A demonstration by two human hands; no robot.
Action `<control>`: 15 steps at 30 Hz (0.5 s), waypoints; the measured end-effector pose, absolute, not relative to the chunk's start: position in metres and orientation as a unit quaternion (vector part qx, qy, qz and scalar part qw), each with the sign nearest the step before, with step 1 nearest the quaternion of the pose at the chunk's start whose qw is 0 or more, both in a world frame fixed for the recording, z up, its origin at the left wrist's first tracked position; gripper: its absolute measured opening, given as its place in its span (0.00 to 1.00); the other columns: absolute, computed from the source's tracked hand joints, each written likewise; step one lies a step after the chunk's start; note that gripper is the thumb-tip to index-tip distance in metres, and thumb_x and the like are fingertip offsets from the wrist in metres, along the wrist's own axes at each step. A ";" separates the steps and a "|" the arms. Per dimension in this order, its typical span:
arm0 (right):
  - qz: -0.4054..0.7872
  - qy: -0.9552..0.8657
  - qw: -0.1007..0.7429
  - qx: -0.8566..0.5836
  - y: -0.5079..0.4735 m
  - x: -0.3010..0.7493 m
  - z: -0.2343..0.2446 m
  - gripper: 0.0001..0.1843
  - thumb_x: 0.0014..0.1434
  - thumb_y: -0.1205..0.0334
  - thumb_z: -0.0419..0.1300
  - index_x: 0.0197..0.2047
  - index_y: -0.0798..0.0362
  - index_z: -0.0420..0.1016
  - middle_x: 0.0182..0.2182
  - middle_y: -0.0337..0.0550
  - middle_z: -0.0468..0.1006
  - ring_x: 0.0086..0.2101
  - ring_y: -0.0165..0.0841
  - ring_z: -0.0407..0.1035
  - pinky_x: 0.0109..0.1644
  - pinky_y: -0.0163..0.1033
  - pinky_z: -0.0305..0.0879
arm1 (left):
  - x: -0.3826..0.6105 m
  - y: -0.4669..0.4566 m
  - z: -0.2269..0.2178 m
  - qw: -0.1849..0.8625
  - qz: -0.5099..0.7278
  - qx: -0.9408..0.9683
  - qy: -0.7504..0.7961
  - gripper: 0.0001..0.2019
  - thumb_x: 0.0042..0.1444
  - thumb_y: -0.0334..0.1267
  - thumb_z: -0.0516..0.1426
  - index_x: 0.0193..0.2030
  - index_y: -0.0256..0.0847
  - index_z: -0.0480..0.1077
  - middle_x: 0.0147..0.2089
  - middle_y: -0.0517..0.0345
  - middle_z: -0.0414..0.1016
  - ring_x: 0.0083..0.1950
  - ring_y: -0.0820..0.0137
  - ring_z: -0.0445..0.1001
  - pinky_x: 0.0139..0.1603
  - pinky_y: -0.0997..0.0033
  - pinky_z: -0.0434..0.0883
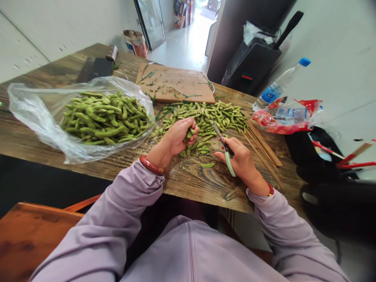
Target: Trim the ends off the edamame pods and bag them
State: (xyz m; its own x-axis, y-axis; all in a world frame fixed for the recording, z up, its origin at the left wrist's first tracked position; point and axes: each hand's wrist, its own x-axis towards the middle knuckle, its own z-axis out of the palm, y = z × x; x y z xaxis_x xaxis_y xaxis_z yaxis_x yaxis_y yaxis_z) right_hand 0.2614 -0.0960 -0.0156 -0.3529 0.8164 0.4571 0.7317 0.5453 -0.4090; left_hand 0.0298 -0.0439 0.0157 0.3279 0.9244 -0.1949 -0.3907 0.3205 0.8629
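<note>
Currently left hand (183,135) clenches curved green bean pods (190,134), near but left of pale-green-handled metal scissors (224,145) gripped in right hand (239,154), blades angled forward-left.

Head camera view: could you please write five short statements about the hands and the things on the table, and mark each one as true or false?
1. The right hand holds scissors. True.
2. The left hand is empty. False: it holds green pods.
3. The clear plastic bag on the left contains a heap of pods. True.
4. Green scraps lie on the cutting board. True.
5. The bottle with the blue cap is on the cutting board. False: the bottle is farther to the right, next to red-and-clear packaging.
</note>
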 end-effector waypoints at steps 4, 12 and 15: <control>0.070 -0.823 0.316 -0.467 -0.097 0.261 -0.016 0.25 0.64 0.43 0.60 0.56 0.51 0.73 0.38 0.48 0.76 0.36 0.41 0.73 0.42 0.46 0.73 | 0.029 -0.044 0.010 0.697 0.421 0.441 0.377 0.13 0.57 0.44 0.62 0.33 0.40 0.63 0.26 0.65 0.66 0.22 0.78 0.65 0.22 0.78 0.63; 0.067 -0.825 0.303 -0.472 -0.098 0.261 -0.017 0.24 0.65 0.44 0.60 0.58 0.49 0.72 0.39 0.47 0.77 0.37 0.40 0.73 0.42 0.45 0.73 | 0.039 -0.042 -0.004 0.252 0.250 0.799 0.484 0.04 0.55 0.35 0.61 0.33 0.39 0.77 0.32 0.55 0.77 0.36 0.68 0.72 0.40 0.70 0.67; 0.062 -0.826 0.303 -0.472 -0.098 0.261 -0.017 0.24 0.65 0.44 0.60 0.57 0.49 0.72 0.39 0.47 0.77 0.36 0.40 0.73 0.41 0.44 0.72 | 0.042 -0.045 -0.003 0.168 0.144 0.831 0.510 0.08 0.59 0.40 0.59 0.37 0.39 0.79 0.39 0.50 0.80 0.40 0.63 0.76 0.41 0.68 0.68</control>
